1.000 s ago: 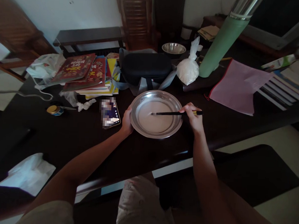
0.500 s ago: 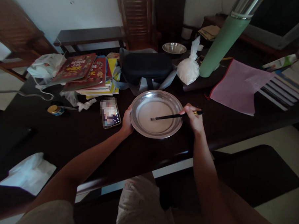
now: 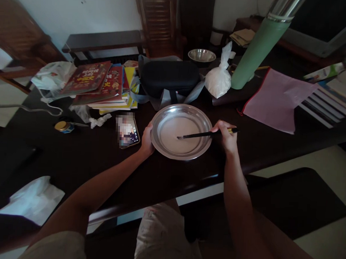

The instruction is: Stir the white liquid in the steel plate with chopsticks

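One wide metal plate (image 3: 164, 117) sits on the dark table (image 3: 103, 161) near its front edge, holding a thin pale liquid. The left hand (image 3: 146, 138) grips the plate's left rim, fingers curled around the edge. The right hand (image 3: 227, 136) has its fingers closed on a pair of dark chopsticks (image 3: 198, 135), which lie across the right rim with their tips in the liquid near the middle. Just left of the plate lies one phone (image 3: 128, 131). Behind it are one black case (image 3: 169, 78), one white tied bag (image 3: 218, 80), one green flask (image 3: 258, 45), one small metal bowl (image 3: 202, 55), one pink folder (image 3: 274, 97) and a stack of books (image 3: 103, 84).
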{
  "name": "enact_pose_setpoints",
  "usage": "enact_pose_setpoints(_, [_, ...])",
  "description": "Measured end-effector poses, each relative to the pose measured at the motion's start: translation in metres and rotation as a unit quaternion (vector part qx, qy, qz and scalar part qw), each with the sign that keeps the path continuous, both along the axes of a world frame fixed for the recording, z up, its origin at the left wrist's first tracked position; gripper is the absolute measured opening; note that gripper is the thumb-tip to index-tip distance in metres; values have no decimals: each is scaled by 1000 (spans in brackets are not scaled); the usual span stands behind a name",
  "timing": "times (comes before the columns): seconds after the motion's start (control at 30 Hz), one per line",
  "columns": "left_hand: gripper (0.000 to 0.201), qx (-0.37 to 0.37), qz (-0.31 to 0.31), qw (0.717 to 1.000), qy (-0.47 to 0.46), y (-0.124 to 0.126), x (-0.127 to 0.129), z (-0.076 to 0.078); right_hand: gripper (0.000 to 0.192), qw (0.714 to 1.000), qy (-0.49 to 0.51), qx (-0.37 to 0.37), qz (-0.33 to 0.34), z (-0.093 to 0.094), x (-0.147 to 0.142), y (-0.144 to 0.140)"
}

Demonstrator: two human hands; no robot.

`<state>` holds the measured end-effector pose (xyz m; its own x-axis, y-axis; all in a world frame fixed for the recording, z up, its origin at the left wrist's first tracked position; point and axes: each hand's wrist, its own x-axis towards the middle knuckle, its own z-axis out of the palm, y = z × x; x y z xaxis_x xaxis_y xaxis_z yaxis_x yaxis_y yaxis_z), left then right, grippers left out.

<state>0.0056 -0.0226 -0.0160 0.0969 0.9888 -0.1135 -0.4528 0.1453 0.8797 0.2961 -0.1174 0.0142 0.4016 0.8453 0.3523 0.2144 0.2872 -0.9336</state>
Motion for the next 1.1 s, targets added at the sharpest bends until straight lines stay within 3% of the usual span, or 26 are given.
enact_pose_setpoints(0.1, [22, -3, 3, 1000, 5, 0, 1, 0, 59, 999, -15, -14, 27, 1, 0, 0])
enact_pose_setpoints(0.23, [17, -13, 13, 1000, 5, 0, 2, 1, 61, 1000, -11, 0, -14, 2, -1, -1])
enact_pose_setpoints(0.37, [14, -20, 17, 1000, 4, 0, 3, 1, 62, 1000, -14, -10, 5, 1, -1, -1])
enact_pose_setpoints(0.5, [18, -22, 15, 1000, -1, 0, 2, 1, 63, 999, -22, 4, -29, 1, -1, 0])
enact_pose_setpoints(0.67, [18, -6, 9, 1000, 5, 0, 2, 1, 61, 1000, -22, -6, 14, 1, 0, 0])
enact_pose_setpoints(0.8, [20, 0, 7, 1000, 6, 0, 1, -1, 60, 1000, -8, 12, -22, 1, 0, 0])
enact_pose_setpoints(0.93, [19, -4, 7, 1000, 12, 0, 0, -2, 61, 1000, -7, -14, 23, 1, 0, 0])
enact_pose_setpoints(1.1, [19, -7, 13, 1000, 5, 0, 1, -1, 59, 1000, -7, 8, -19, 0, 0, 0])
